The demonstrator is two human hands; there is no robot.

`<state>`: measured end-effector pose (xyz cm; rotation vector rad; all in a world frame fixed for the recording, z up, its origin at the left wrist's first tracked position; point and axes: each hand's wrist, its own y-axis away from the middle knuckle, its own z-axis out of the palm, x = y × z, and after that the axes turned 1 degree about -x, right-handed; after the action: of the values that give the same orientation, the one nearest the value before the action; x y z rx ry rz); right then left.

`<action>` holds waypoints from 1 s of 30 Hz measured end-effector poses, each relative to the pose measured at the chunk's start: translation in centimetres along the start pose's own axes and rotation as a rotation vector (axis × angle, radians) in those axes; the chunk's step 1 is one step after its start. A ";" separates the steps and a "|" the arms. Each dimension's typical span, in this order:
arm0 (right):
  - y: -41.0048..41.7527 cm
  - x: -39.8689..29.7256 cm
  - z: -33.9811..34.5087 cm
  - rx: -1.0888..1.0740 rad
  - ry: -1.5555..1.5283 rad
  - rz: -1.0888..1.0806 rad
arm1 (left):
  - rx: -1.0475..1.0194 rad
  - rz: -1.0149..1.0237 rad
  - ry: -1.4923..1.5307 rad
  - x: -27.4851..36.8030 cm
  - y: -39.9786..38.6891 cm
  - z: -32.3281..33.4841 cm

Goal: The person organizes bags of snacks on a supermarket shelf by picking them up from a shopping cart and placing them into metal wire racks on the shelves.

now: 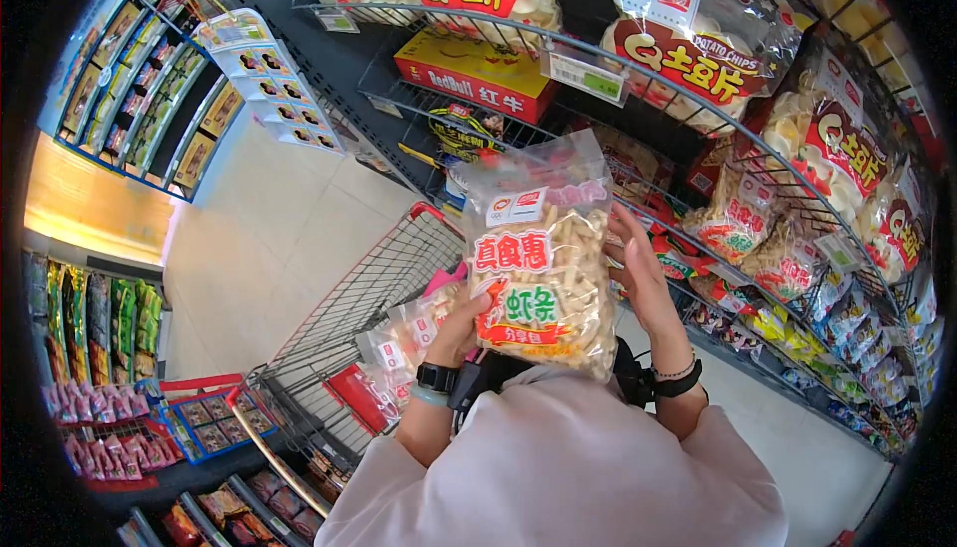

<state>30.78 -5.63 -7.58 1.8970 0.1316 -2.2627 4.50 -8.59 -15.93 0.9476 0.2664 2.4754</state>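
Note:
A clear plastic bag of pale stick-shaped shrimp snacks [549, 263] is upright in front of my chest, its printed front facing up toward me. My left hand [460, 329] grips its lower left side, with the thumb over the front. At the right edge, my right hand [644, 274] has its fingers spread, their tips partly behind the bag. Whether those fingers bear on it is hidden. Left of the bag, a wire shopping cart [351, 278] with a red-trimmed rim carries more clear snack packets [400, 345].
A curved wire shelf [673, 84] with large potato chip bags [684, 61] juts out ahead and right. Below it sit a yellow-and-red Red Bull box [475, 72] and smaller snack bags [733, 211]. A cardboard display stand [273, 84] and stocked racks [134, 91] line the left.

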 end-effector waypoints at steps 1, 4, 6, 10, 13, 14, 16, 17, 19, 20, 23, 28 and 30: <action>0.1 -0.1 0.1 0.017 0.018 0.034 | -0.024 -0.078 0.055 -0.6 -0.1 -1.1; 0.3 0.2 0.5 0.051 0.031 -0.040 | -0.035 -0.167 0.071 -1.9 0.0 -1.8; 0.2 0.2 0.8 0.108 0.033 -0.093 | -0.027 -0.169 0.074 -2.8 -0.2 -1.9; -0.5 -1.3 1.4 0.196 -0.063 -0.076 | -0.142 -0.160 0.316 -3.7 -1.1 -2.2; -1.3 -1.3 1.0 0.275 -0.089 -0.077 | 0.022 -0.201 0.075 -3.2 -0.8 -1.2; -1.5 -1.2 0.8 0.297 -0.103 -0.058 | 0.077 -0.207 0.013 -3.0 -0.8 -1.0; -1.9 -1.1 0.4 0.325 -0.119 -0.041 | 0.129 -0.217 -0.054 -2.6 -0.7 -0.5; -2.1 -1.0 0.1 0.328 -0.112 -0.083 | 0.088 -0.211 -0.035 -2.2 -0.7 -0.4; -2.3 -0.9 0.1 0.331 -0.106 -0.126 | 0.049 -0.204 -0.016 -1.8 -0.6 -0.7; -2.4 -1.0 0.4 0.354 -0.099 -0.133 | 0.056 -0.204 -0.025 -1.8 -0.6 -1.0; -2.6 -1.3 0.7 0.383 -0.070 -0.140 | 0.028 -0.213 -0.012 -1.7 -0.8 -2.1; -3.4 -1.0 0.2 0.451 -0.081 -0.214 | -0.040 -0.117 -0.073 -0.9 -0.8 -1.0; -3.5 -0.6 -0.1 0.478 -0.057 -0.238 | -0.043 -0.197 -0.125 0.1 -0.7 -0.4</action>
<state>30.24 -2.10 -7.14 2.1294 -0.2256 -2.6956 4.42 -7.91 -16.46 1.0029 0.2506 2.2259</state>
